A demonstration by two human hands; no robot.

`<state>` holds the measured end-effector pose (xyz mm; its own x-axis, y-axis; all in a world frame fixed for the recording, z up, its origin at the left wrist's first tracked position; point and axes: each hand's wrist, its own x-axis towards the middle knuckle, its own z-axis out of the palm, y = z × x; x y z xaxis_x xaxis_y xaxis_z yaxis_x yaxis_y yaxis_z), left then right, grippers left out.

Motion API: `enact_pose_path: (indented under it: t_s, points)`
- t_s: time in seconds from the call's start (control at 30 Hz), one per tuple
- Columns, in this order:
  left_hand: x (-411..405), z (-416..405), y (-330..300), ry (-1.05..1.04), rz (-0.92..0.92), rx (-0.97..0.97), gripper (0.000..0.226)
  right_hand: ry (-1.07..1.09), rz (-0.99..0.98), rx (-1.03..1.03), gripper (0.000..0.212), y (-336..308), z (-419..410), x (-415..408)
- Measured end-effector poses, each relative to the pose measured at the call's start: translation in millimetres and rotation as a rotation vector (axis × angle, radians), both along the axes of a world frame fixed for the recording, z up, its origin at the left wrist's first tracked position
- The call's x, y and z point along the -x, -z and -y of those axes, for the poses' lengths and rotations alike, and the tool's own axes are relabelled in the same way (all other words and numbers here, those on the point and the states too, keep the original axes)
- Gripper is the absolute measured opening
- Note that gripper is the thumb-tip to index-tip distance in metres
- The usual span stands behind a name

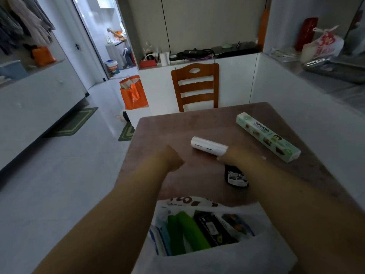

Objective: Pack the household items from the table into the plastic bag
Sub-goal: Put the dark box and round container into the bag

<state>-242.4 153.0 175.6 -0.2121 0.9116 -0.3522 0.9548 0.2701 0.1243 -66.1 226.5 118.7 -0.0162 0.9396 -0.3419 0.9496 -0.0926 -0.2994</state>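
Note:
On the brown table [197, 123] lie a white roll [205, 147], a long pale-green box [266, 136] at the right, and a black roll with a white label [236, 177]. My right hand [237, 155] rests at the near end of the white roll, touching it; blur hides whether it grips. My left hand [170, 159] hovers over the table left of the roll, fingers curled with nothing in them. The white plastic bag [217, 258] stands open at the near edge, holding green rolls [187, 232], a black box [213, 228] and other packs.
A wooden chair [195, 86] stands at the table's far side. An orange tote bag [133, 93] sits on the floor to the left. White cabinets line the left wall, and a counter with clutter runs along the right.

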Motion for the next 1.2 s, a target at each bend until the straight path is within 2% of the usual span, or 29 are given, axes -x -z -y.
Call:
enact_pose_path:
  t_s: [0.03,0.1,0.2,0.3,0.33,0.43,0.47,0.6,0.63,0.7,0.8,0.9,1.0,1.1,1.2]
  points:
    - [14.2,-5.2,21.0,-0.078,-0.009,0.018,0.045,0.013,0.039,0.044,0.083,19.4,-4.0,-4.3]
    - [46.9,-15.2,66.3,-0.278,-0.049,0.039,0.067,0.002,0.098,0.064,0.09,43.3,-7.7,-12.2]
    - [83.7,-11.4,111.9,-0.548,-0.047,0.084,0.099,0.024,0.097,0.031,0.091,54.4,-7.0,-16.4]
    - [91.4,12.8,124.1,-0.618,-0.105,0.156,0.125,0.006,0.032,0.044,0.086,60.2,-7.4,-13.8]
    - [95.3,15.9,132.9,-0.627,-0.109,0.163,0.125,-0.015,0.017,0.042,0.085,59.1,-6.0,-12.4]
    - [105.6,15.6,139.7,-0.496,-0.107,0.046,0.096,-0.036,-0.095,-0.019,0.091,45.5,-2.7,-6.4]
    - [101.1,14.8,129.0,-0.483,-0.022,-0.027,0.084,-0.025,-0.154,-0.048,0.093,36.8,-1.0,-3.4]
    - [54.9,9.3,61.6,-0.51,0.637,-0.242,0.035,0.004,-0.413,-0.062,0.082,-3.8,7.7,6.8]
    - [45.5,8.1,45.3,-0.511,0.781,-0.257,0.03,-0.005,-0.455,-0.056,0.076,-16.1,11.7,7.4]
    - [27.9,10.6,13.7,-0.472,0.975,-0.246,0.035,-0.018,-0.546,-0.11,0.062,-44.3,26.2,3.4]
    - [14.6,27.5,-20.8,-0.368,1.114,-0.2,0.039,0.0,-0.666,-0.251,0.045,-77.9,61.6,-17.2]
    - [4.2,56.5,-36.6,-0.273,1.225,-0.098,0.022,0.079,-0.813,-0.305,0.041,-79.9,94.4,-38.4]
    - [-3.0,94.0,-25.7,-0.15,1.121,-0.037,0.026,0.252,-0.995,-0.366,0.032,-66.4,121.1,-50.1]
    - [-2.4,123.6,-10.3,-0.005,0.849,0.049,0.057,0.338,-1.019,-0.479,0.037,-60.5,138.0,-51.9]
    - [-8.2,146.1,-4.0,0.19,0.559,0.186,0.067,0.344,-1.082,-0.521,0.028,-61.5,152.0,-49.2]
